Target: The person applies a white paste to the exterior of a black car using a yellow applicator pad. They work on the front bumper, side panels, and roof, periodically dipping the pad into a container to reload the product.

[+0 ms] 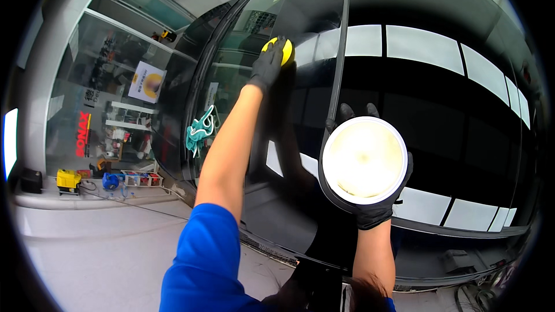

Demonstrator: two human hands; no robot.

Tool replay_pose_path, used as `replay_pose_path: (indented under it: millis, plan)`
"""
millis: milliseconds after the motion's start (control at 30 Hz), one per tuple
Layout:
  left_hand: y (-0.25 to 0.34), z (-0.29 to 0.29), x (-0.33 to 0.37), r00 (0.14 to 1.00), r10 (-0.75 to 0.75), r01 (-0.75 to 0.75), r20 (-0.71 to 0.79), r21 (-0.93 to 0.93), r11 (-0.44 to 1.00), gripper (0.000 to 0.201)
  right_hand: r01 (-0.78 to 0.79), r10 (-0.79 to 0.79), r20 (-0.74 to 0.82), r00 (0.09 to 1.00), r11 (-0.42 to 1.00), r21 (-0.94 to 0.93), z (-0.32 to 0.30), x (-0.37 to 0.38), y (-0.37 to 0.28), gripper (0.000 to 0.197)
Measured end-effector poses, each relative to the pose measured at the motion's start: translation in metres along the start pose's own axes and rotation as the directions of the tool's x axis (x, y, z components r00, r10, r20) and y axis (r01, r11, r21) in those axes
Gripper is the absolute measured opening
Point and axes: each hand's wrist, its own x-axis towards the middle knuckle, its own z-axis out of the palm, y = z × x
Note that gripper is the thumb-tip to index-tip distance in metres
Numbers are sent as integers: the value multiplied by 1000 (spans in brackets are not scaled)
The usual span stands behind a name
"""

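My left hand (267, 65), in a black glove, presses a round yellow applicator sponge (287, 52) flat against the glossy black bodywork near the car's (439, 98) window glass. Its fingers lie over the pad. My right hand (373, 215), also gloved in black, holds up an open round tub (364, 159) with a white rim. Pale cream-coloured paste fills the tub, its surface tilted toward me. Most of the right palm is hidden behind the tub; some fingertips show past its far edge.
A crumpled teal item with white loops (200, 130) shows at the car's glass. By the glass-fronted wall stand a yellow machine (68, 180) and a blue round device (110, 181), with a cord on the floor. A dark trim strip (342, 40) runs along the bodywork.
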Motion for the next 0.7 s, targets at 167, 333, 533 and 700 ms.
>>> replay_pose_path:
  millis: [167, 333, 533, 700]
  plan:
    - [32, 10, -40, 996, 58, -57, 67, -11, 998, 50, 31, -32, 39, 999, 999, 8, -1, 13, -6, 61]
    - [0, 5, -3, 998, -25, 27, 61, -23, 999, 49, -1, 1, 89, 996, 1000, 5, 3, 12, -2, 61]
    - [-12, -5, -28, 989, -136, 143, 65, -117, 983, 49, 40, -37, 50, 998, 997, -65, -20, 8, -2, 61]
    - [14, -21, -106, 981, -11, 28, 192, -83, 996, 48, 8, -7, 65, 998, 1000, -22, -9, 13, -5, 81]
